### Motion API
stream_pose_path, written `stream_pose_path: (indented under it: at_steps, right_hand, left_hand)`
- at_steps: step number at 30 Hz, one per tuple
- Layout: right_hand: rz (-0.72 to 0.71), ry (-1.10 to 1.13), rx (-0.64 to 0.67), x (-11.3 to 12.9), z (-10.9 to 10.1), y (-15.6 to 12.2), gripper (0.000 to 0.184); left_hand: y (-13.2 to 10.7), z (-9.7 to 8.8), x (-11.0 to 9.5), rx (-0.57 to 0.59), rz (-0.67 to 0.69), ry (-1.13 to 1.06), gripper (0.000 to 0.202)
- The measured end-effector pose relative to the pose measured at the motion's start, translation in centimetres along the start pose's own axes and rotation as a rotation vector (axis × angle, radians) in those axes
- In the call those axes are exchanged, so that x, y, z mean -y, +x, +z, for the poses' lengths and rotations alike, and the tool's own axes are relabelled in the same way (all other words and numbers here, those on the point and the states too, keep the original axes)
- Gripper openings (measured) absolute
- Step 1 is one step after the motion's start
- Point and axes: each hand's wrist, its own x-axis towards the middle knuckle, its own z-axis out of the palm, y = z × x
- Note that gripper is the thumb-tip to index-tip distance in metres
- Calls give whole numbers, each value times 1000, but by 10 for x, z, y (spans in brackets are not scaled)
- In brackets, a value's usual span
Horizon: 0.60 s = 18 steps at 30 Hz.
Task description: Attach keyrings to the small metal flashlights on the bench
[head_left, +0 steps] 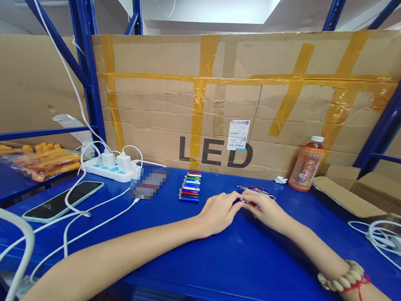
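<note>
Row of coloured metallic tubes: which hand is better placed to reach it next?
Probably the left hand: it sits between the row of tubes and the right hand, so closer, though both hands seem pinched around a small, mostly hidden item.

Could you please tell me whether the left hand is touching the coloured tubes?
Apart: the head view shows a narrow strip of blue table between the left hand and the tubes.
</note>
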Motion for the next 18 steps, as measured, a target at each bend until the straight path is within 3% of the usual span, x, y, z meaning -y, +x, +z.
stream_pose_path:
  at_steps: [7, 18]
  right_hand:
    - [64, 107, 131, 1, 1, -1, 42]
    - [75, 69, 118, -2, -1, -2, 42]
  left_hand:
    - [1, 1, 1, 17, -27, 9, 30]
    - [0, 1, 0, 9, -15, -13, 29]
